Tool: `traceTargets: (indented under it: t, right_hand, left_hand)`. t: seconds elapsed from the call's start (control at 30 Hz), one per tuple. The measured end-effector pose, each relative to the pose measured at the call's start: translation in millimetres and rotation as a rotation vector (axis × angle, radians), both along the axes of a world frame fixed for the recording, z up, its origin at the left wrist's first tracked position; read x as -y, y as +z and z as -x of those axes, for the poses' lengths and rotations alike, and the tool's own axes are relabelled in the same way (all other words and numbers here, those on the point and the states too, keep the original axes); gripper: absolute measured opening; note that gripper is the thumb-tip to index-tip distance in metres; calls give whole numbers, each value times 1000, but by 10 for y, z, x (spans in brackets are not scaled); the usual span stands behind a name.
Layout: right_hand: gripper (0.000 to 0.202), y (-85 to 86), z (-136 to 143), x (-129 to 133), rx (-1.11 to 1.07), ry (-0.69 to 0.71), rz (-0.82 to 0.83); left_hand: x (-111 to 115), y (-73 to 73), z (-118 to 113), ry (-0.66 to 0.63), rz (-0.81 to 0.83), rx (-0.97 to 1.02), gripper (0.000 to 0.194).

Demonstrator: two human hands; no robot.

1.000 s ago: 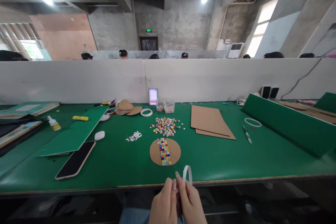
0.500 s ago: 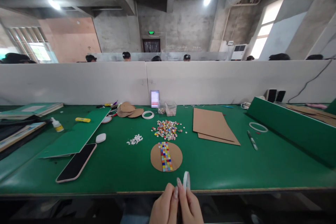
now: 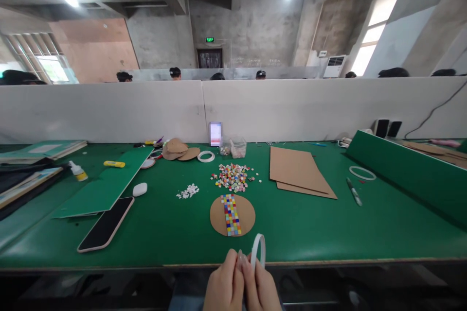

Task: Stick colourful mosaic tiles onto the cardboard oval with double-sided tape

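Close together at the table's front edge, both hands have their fingertips pressed together and nearly touching. My right hand [image 3: 261, 285] is closed on a thin white ring, which looks like a roll of tape [image 3: 261, 248] standing on edge. My left hand [image 3: 225, 282] is closed in a pinch beside it; what sits between its fingers is hidden. Just beyond the hands lies a round cardboard disc [image 3: 248, 214] with a band of small coloured mosaic tiles [image 3: 231, 216] running down its middle. A heap of loose mosaic tiles [image 3: 233, 178] is behind the disc.
White chips [image 3: 188, 191] lie left of the disc. A dark phone [image 3: 106, 226], a white case [image 3: 140, 189] and a green board [image 3: 105, 184] are farther left. Cardboard sheets [image 3: 297, 170] and a pen [image 3: 353, 192] lie right. A lit phone [image 3: 215, 134] stands behind.
The view tips slightly downward. My hands have shifted a little, and the white ring has turned so more of its opening shows.
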State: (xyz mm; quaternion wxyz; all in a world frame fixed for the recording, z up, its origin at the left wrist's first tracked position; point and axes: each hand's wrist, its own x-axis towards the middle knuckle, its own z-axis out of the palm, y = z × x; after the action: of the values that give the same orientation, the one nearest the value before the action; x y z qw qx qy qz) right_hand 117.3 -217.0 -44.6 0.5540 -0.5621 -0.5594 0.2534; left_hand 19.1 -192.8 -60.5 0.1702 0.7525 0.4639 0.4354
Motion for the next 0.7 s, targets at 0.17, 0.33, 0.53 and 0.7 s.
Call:
traceTargets:
  t: [0.17, 0.33, 0.53, 0.7]
  right_hand:
    - [53, 166, 61, -25, 57, 110, -87]
    - [49, 276, 61, 27, 92, 152, -95]
    - [51, 346, 89, 80, 11, 119, -106]
    - [46, 328, 21, 60, 18, 137, -142]
  left_hand:
    - [39, 232, 98, -26, 92, 39, 37]
    - [115, 313, 92, 18, 212, 143, 39]
    - [241, 390, 65, 198, 432, 361, 40]
    - [237, 607, 60, -74, 438, 242, 31]
